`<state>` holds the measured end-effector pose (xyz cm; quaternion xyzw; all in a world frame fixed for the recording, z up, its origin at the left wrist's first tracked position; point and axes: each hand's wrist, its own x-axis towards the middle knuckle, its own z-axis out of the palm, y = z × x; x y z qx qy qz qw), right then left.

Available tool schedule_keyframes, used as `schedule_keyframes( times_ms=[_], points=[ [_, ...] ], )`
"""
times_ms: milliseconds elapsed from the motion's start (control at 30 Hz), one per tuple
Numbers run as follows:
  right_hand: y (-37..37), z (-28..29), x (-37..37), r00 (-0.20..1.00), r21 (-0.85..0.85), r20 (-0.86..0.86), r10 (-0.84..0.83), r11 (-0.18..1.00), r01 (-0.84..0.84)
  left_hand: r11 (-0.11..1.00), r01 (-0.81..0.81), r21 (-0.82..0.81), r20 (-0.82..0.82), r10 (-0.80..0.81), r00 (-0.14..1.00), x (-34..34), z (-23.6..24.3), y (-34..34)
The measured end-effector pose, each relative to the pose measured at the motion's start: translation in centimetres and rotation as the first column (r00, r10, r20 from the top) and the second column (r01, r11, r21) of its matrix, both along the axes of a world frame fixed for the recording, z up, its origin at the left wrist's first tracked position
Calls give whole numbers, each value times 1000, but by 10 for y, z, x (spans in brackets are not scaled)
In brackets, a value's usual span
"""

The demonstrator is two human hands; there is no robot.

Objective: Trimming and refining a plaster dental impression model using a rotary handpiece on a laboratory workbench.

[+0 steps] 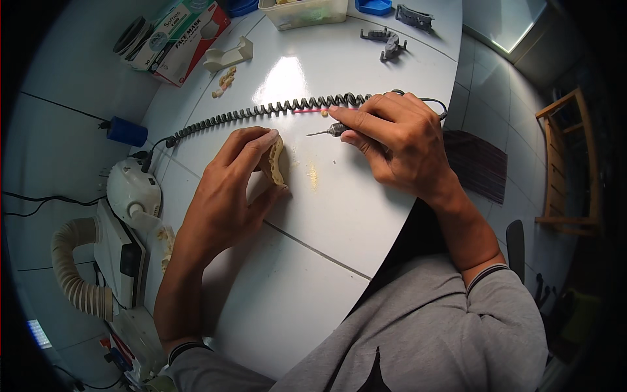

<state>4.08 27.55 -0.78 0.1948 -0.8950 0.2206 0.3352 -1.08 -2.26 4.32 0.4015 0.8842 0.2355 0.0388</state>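
The curved, plaster-like piece (pixel 275 163) is pale cream, the coiled plastic cord (pixel 319 102) black, the thin metal bit (pixel 319 133) silvery. Grey lines (pixel 317 251) cross the glossy white tabletop (pixel 261 320).

Left hand (pixel 225 176) holds a curved cream ridged piece (pixel 277 160), right hand (pixel 408 140) holds a dark pen-shaped rotary tool (pixel 337 129), thin metal bit (pixel 319 134) apart from the piece, yellowish powder (pixel 313 175) on white tiled tabletop (pixel 261 294)

Curved cream pc (pixel 277 163) w/ bumpy edge is in L hand (pixel 230 175); dark handpiece (pixel 337 129), in R hand (pixel 403 138), points thin bit (pixel 319 134) twd it.
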Motion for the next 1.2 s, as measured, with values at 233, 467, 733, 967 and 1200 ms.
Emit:
schedule_keyframes(
  times_ms=[233,467,733,967,1200],
  points=[
    [1,0,1,1000,2,-7,7,1000,-7,1000,-6,5,-17,6,1000,2,1,2],
    [0,1,-1,1000,13,-7,5,1000,-5,998,-5,-69,35,7,999,1,5,2],
    [0,5,2,1000,25,16,11,1000,-11,996,58,-70,66,-53,996,5,18,0],
    [6,5,5,996,-28,72,50,998,-48,959,126,254,99,-155,983,4,-7,8],
    [1,16,12,983,4,75,168,986,-169,959,93,269,-70,-76,995,5,-25,7]
  ],
)
